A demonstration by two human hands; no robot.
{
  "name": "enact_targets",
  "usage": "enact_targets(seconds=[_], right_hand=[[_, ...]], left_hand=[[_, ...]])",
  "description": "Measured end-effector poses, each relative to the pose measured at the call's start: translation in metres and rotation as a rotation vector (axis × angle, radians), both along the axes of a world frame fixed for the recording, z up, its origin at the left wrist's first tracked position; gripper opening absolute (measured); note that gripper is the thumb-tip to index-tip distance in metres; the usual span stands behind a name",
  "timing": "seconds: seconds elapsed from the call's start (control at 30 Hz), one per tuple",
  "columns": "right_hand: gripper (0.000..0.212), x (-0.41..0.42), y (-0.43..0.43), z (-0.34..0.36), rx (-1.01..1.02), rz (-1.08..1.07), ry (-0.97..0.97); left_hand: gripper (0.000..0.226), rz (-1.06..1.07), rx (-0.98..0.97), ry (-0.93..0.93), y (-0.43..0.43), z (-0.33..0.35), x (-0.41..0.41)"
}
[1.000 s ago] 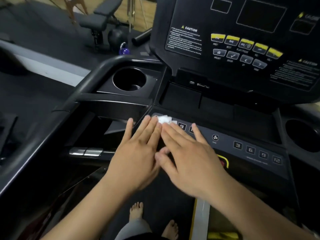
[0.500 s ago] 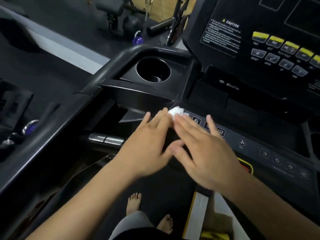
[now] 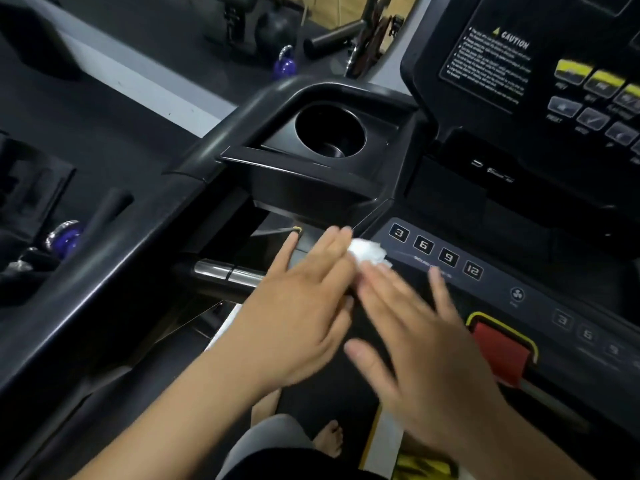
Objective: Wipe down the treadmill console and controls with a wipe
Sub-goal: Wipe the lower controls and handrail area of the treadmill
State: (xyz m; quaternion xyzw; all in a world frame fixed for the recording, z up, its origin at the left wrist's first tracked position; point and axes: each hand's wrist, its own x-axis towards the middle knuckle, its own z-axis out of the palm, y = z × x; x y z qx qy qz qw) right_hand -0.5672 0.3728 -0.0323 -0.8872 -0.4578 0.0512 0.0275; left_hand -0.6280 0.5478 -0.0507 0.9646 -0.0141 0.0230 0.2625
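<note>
We are pressing the wipe [image 3: 367, 252] onto the left end of the treadmill's lower control strip [image 3: 491, 289], both hands spread flat rather than clenched: our left hand [image 3: 298, 313] is lying at nine o'clock of the wad, our right hand [image 3: 415, 337] at five o'clock with its fingertips on the wad's near edge. Neither hand is really gripping it, so the bunched wipe is risking slipping out leftward into the gap beside the cup holder [image 3: 330, 131]. At three o'clock the numbered keys [image 3: 435, 251] are sitting just beside the wad; pressing hard across them could, we judge, trigger a setting. The red stop tab [image 3: 500, 351] is lying close under our right wrist and a careless drag could knock it.
</note>
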Motion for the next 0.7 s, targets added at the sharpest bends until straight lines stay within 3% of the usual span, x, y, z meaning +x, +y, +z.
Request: enact_targets(seconds=[0.17, 0.37, 0.57, 0.7], right_hand=[[0.058, 0.01, -0.003, 0.001, 0.085, -0.084, 0.001], [0.056, -0.011, -0.023, -0.013, 0.116, 0.02, 0.002], [0.054, 0.036, 0.007, 0.006, 0.075, -0.144, -0.04], [0.056, 0.01, -0.003, 0.0, 0.074, -0.11, -0.008]], left_hand=[[0.067, -0.001, 0.143, -0.021, -0.018, 0.003, 0.007], [0.065, -0.039, 0.135, -0.038, -0.022, -0.01, -0.022], [0.064, 0.014, 0.079, 0.01, -0.013, 0.01, 0.048], [0.067, 0.011, 0.143, -0.038, -0.018, 0.009, 0.016]])
